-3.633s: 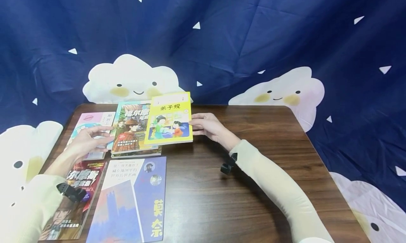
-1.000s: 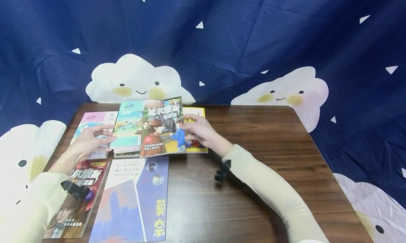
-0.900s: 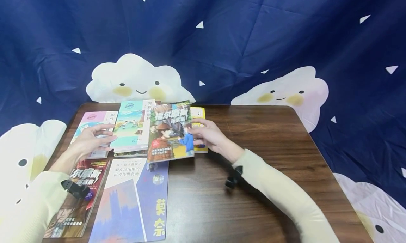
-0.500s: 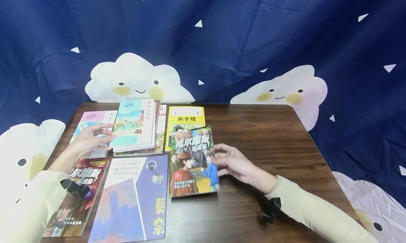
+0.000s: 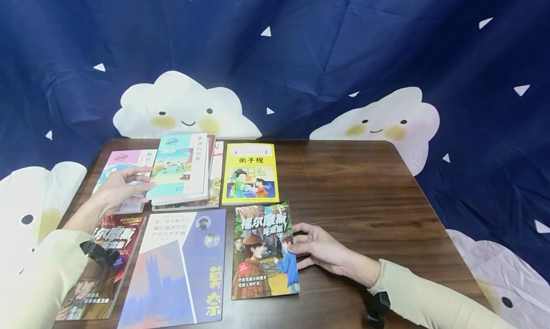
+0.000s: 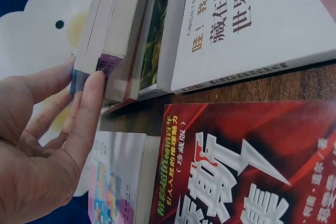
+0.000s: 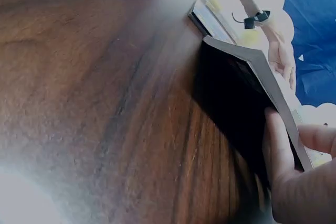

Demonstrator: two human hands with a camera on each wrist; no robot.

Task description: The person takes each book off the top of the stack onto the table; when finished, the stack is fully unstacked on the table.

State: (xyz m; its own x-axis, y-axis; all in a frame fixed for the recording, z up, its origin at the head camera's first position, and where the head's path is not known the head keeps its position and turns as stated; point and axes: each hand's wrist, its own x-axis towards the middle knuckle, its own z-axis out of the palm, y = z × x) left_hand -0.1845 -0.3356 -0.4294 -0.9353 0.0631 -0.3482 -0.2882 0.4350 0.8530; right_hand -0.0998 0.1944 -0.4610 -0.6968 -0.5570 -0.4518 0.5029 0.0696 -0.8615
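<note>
My right hand (image 5: 324, 249) pinches the right edge of a detective storybook (image 5: 262, 267) with a brown-capped figure on its cover. In the right wrist view that book (image 7: 273, 90) is tilted, its dark underside facing the tabletop, with fingers on both faces. At the left, my left hand (image 5: 124, 190) holds the left edge of a light-blue book (image 5: 174, 169) on top of a book stack. The left wrist view shows its fingertips on either side of the upper books' blue and purple spine ends (image 6: 107, 62). More books lie under these, partly covered.
A yellow book (image 5: 250, 176) lies right of the stack. A purple-and-white art book (image 5: 185, 271) and a red book (image 5: 109, 271) are at the front left. A pink book (image 5: 124, 159) lies behind my left hand. The brown wooden table (image 5: 365, 200) meets a blue cloud curtain.
My right hand laid the yellow book beside the stack, then took the detective storybook off it and brought it forward and right, before the yellow book. My left hand stayed at the stack.
</note>
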